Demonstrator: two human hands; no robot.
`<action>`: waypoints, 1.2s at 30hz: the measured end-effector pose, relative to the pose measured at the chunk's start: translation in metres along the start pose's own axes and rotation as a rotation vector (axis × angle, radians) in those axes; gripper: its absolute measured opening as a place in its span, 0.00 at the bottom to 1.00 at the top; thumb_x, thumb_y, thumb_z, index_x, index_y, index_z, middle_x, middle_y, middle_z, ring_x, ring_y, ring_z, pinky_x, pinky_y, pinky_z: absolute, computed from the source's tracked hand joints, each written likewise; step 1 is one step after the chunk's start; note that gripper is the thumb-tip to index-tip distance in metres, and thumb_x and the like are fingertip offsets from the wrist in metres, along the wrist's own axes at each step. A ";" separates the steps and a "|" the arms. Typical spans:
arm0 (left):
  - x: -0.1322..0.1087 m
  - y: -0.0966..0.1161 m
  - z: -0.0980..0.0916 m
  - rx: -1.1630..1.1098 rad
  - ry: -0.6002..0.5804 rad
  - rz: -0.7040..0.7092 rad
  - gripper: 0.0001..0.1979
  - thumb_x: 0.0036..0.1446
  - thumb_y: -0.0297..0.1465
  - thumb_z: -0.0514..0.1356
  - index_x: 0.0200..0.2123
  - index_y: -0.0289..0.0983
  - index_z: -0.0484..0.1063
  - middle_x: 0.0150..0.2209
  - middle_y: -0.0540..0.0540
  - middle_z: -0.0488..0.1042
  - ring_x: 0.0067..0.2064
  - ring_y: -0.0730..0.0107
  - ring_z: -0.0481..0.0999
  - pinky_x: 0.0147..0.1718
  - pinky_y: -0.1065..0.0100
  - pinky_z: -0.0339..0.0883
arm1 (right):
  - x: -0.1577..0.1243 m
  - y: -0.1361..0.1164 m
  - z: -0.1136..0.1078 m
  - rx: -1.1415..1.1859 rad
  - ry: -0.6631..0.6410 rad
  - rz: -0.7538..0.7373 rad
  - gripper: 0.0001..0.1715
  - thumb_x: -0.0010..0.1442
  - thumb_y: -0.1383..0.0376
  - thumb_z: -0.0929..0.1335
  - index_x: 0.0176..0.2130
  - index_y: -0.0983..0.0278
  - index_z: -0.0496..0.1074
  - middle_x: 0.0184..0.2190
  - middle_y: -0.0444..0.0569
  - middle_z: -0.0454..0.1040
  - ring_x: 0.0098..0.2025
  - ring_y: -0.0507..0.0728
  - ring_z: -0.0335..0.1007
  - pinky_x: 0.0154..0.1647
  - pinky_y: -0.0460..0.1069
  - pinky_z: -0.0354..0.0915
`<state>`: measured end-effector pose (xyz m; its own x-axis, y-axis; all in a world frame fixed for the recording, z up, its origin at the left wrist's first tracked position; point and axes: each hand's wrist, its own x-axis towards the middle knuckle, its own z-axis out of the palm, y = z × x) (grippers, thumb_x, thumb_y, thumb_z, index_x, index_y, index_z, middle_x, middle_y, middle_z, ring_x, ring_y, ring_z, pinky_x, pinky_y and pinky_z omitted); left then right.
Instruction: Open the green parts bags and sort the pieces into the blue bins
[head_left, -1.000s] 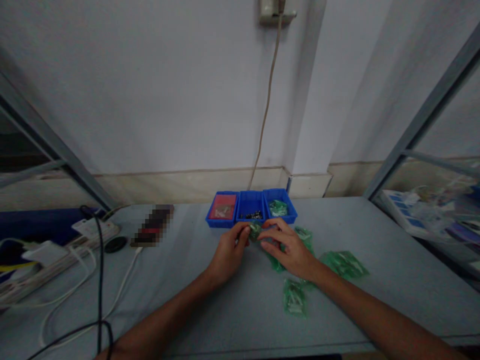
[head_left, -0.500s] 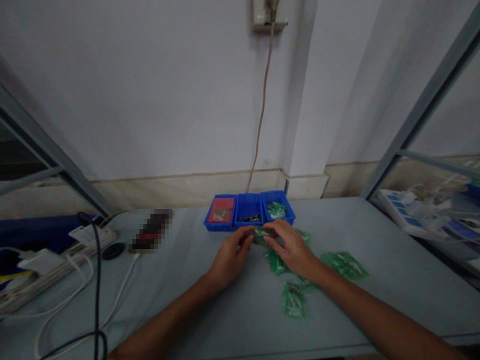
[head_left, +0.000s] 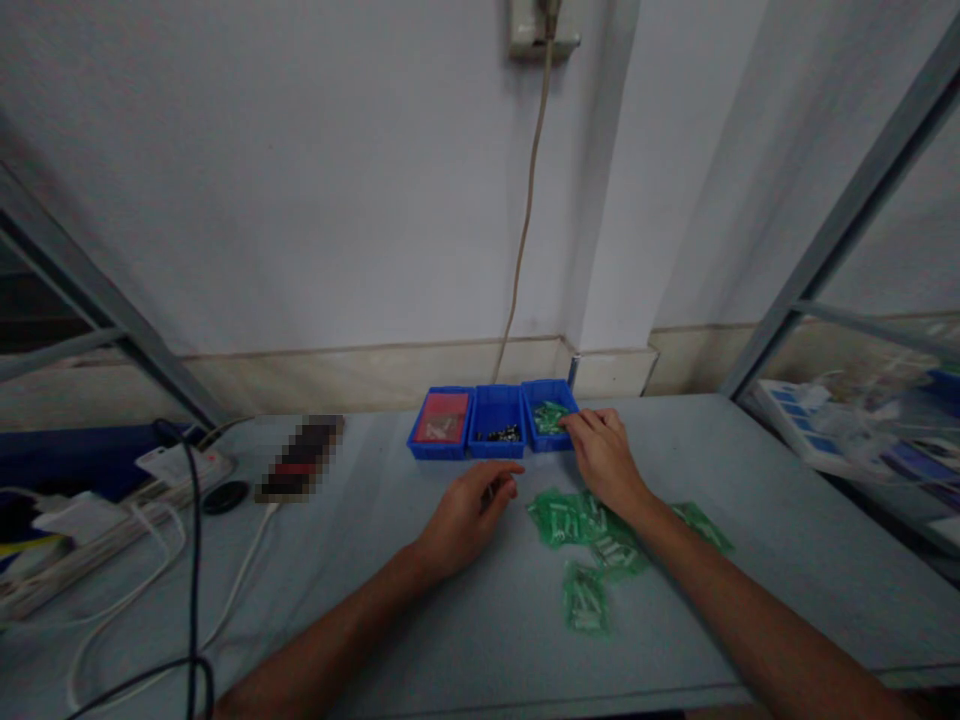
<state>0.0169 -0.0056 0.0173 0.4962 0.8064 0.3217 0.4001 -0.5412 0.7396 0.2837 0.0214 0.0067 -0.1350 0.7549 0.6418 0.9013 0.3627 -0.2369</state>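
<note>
My left hand (head_left: 472, 510) hovers just in front of the blue bins, holding nothing, with thumb and fingers slightly apart. My right hand (head_left: 604, 450) reaches over the near right edge of the right blue bin (head_left: 541, 443). Its fingertips are drawn together at a small green plastic bag (head_left: 550, 416) inside that bin. Part of this bag and the fingertip contact are hard to see. Below the right wrist lie several green bags (head_left: 566, 518) with pale slim pieces inside. One such bag (head_left: 586, 600) lies apart, nearer the front edge.
The middle blue bin (head_left: 497, 403) contains small dark and shiny parts. A red sheet with a clear packet (head_left: 442, 420) lies in the left bin. Leftward are a pixelated device (head_left: 304, 460), a round black object (head_left: 226, 497), a power strip (head_left: 82, 545) and loose cables (head_left: 196, 580).
A green bag held between both hands has left the left hand. My right hand has moved right and away from me to the right bin. My left hand has stayed nearly in place, its fingers loosened.
</note>
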 end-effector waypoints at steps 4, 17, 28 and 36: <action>-0.001 -0.001 0.000 0.038 -0.010 0.028 0.14 0.72 0.33 0.57 0.56 0.41 0.76 0.44 0.45 0.82 0.43 0.63 0.79 0.45 0.64 0.71 | 0.000 -0.004 -0.005 -0.033 0.068 0.016 0.16 0.75 0.65 0.62 0.53 0.62 0.78 0.51 0.56 0.78 0.54 0.67 0.65 0.57 0.61 0.62; -0.001 0.007 -0.001 0.197 -0.116 0.242 0.11 0.73 0.31 0.57 0.52 0.39 0.78 0.47 0.43 0.80 0.50 0.59 0.77 0.56 0.56 0.67 | -0.005 -0.026 -0.013 -0.016 -0.050 -0.069 0.14 0.76 0.60 0.63 0.51 0.63 0.74 0.49 0.57 0.78 0.51 0.66 0.72 0.53 0.58 0.62; 0.002 -0.012 0.002 0.369 -0.008 0.069 0.07 0.71 0.30 0.58 0.44 0.37 0.77 0.43 0.43 0.80 0.47 0.57 0.77 0.52 0.57 0.69 | -0.024 -0.046 -0.014 0.060 -0.555 -0.108 0.15 0.74 0.52 0.66 0.44 0.60 0.71 0.34 0.49 0.81 0.35 0.61 0.79 0.34 0.50 0.59; 0.002 -0.006 0.003 0.376 -0.011 0.048 0.06 0.70 0.29 0.59 0.43 0.38 0.77 0.42 0.43 0.80 0.45 0.59 0.78 0.48 0.59 0.70 | -0.023 -0.052 -0.019 0.171 -0.518 -0.190 0.20 0.66 0.48 0.73 0.41 0.61 0.69 0.43 0.51 0.75 0.46 0.63 0.73 0.46 0.54 0.66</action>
<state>0.0172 -0.0014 0.0115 0.5287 0.7765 0.3429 0.6301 -0.6297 0.4544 0.2481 -0.0249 0.0176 -0.5110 0.8211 0.2543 0.7679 0.5690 -0.2942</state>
